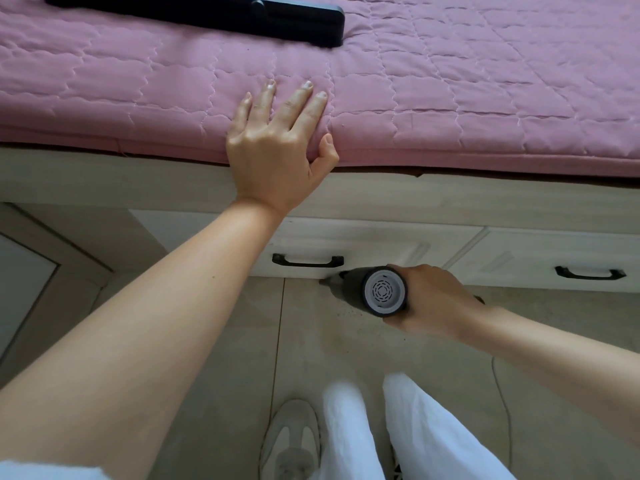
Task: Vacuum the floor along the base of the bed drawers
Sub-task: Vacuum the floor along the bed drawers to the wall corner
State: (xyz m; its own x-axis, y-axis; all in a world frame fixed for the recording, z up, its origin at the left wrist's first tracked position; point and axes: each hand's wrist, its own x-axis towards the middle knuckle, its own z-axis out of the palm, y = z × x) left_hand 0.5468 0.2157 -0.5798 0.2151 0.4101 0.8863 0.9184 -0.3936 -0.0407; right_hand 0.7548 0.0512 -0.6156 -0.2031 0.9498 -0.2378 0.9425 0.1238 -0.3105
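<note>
My right hand (434, 301) grips a small dark handheld vacuum (375, 291) with a grey round rear vent facing me. Its nozzle points at the tiled floor (242, 341) right at the base of the white bed drawer (374, 245), just right of the drawer's black handle (307, 260). Dark specks lie on the tile under the vacuum. My left hand (277, 143) rests flat, fingers spread, on the edge of the pink quilted mattress cover (485, 98).
A second drawer with a black handle (588, 273) sits to the right. A long black object (214, 12) lies on the bed at the back. My white trousers and a shoe (291, 441) are below; a thin cord (502, 403) trails on the floor at right.
</note>
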